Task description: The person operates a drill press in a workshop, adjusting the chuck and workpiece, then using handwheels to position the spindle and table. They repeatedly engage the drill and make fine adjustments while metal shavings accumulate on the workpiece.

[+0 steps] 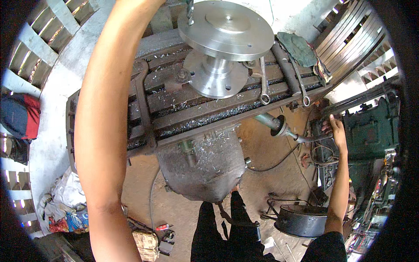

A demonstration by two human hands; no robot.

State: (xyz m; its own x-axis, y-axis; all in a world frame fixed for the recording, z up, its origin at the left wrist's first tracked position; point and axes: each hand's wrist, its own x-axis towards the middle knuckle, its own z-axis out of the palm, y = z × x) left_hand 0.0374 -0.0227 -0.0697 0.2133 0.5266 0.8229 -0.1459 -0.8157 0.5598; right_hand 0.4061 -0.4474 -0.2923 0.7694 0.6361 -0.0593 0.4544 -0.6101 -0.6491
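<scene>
My left arm reaches up past the upper edge, so the hand itself is out of sight. Beside that forearm, a twist drill bit [190,12] points down at the left rim of a shiny round metal flange [231,28]. The flange has a wide top disc, a short neck and a smaller lower disc, and stands on a slotted machine table [192,115] strewn with metal shavings. Off to the right, my right hand [337,131] is closed around the end of a crank handle [307,138], which joins a shaft below the table.
Two ring spanners, one a combination spanner [263,83], lie with a dark bar [286,70] and a green cloth [299,49] on the table's right. A C-shaped clamp [142,105] grips its left side. A black drum-like stand [301,220] and green machinery [371,131] stand at right.
</scene>
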